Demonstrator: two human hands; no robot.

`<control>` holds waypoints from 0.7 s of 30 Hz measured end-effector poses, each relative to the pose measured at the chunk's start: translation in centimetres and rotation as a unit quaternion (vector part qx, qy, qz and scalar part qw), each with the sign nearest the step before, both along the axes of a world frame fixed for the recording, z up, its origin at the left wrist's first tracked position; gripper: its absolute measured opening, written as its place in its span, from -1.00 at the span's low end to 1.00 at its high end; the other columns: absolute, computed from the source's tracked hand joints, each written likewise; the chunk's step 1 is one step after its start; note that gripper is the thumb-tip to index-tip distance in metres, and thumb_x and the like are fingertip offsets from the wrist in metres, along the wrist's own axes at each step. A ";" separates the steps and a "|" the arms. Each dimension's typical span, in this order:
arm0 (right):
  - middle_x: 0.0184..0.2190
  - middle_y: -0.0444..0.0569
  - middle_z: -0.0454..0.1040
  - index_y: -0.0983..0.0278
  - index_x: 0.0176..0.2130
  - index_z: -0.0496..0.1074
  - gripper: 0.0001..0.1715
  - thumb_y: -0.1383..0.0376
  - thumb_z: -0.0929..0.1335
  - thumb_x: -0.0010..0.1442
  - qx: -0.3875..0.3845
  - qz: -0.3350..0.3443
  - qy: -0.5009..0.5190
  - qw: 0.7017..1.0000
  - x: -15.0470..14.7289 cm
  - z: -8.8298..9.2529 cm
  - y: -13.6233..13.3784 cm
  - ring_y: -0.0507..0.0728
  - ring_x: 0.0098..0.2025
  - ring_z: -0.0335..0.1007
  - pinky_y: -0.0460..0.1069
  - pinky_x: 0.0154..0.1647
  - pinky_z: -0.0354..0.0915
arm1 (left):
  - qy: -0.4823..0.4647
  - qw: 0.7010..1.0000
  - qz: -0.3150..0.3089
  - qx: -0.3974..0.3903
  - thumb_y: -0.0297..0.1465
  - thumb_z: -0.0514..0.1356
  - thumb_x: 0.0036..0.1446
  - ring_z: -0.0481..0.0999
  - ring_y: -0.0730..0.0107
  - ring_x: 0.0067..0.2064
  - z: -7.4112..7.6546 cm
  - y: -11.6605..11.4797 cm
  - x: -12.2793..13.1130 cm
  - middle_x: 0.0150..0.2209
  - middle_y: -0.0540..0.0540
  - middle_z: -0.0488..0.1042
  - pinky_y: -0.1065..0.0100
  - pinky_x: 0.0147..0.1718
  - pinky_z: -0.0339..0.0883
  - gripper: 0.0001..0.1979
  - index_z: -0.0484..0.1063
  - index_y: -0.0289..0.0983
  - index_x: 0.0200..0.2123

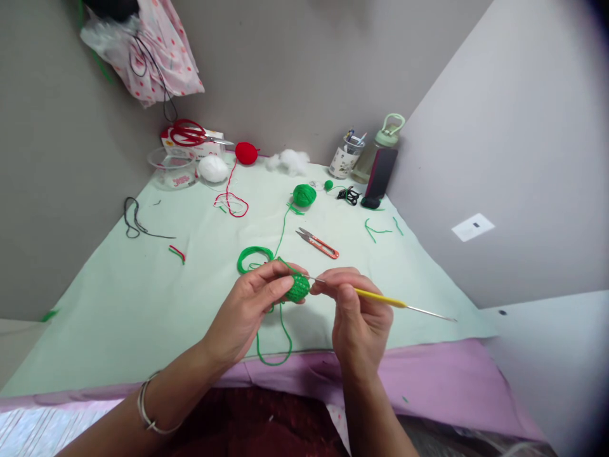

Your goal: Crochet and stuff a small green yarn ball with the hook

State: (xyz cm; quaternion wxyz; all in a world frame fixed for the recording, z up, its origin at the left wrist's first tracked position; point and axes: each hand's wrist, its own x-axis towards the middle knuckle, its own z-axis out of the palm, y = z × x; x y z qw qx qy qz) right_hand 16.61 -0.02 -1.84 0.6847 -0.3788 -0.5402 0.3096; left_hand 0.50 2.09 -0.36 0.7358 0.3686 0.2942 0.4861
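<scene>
Between the thumb and fingers of my left hand point(250, 304) is a small rounded green crochet piece point(298, 289). My right hand point(359, 311) grips a crochet hook point(380, 297) with a yellow handle, and its metal tip meets the top edge of the piece. Green working yarn point(284, 231) passes over my left fingers and runs back to a green yarn ball point(304, 195). A loop of green yarn point(275, 363) hangs below my left hand onto the cloth. Just behind that hand lies a coil of green yarn point(240, 259).
Orange thread snips point(318, 244) lie beyond my hands. Farther back are a red yarn ball point(246, 153), a white yarn ball point(213, 169), a clear tub point(172, 171), red scissors point(188, 133), white stuffing point(290, 162), a pen cup point(346, 158), a bottle point(375, 152) and a phone point(382, 174).
</scene>
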 end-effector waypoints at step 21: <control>-0.34 -0.09 0.61 0.18 -0.22 0.65 -0.76 0.29 0.37 0.47 0.003 -0.010 -0.006 1.000 0.2 0.0 0.1 0.10 -0.24 0.55 0.04 -0.22 0.48 | 0.013 1.000 -0.003 0.001 -0.30 0.39 0.26 0.54 0.38 -0.18 0.2 0.1 0.2 -0.26 -0.05 0.62 0.38 -0.08 0.37 -0.87 0.71 -0.21 -0.20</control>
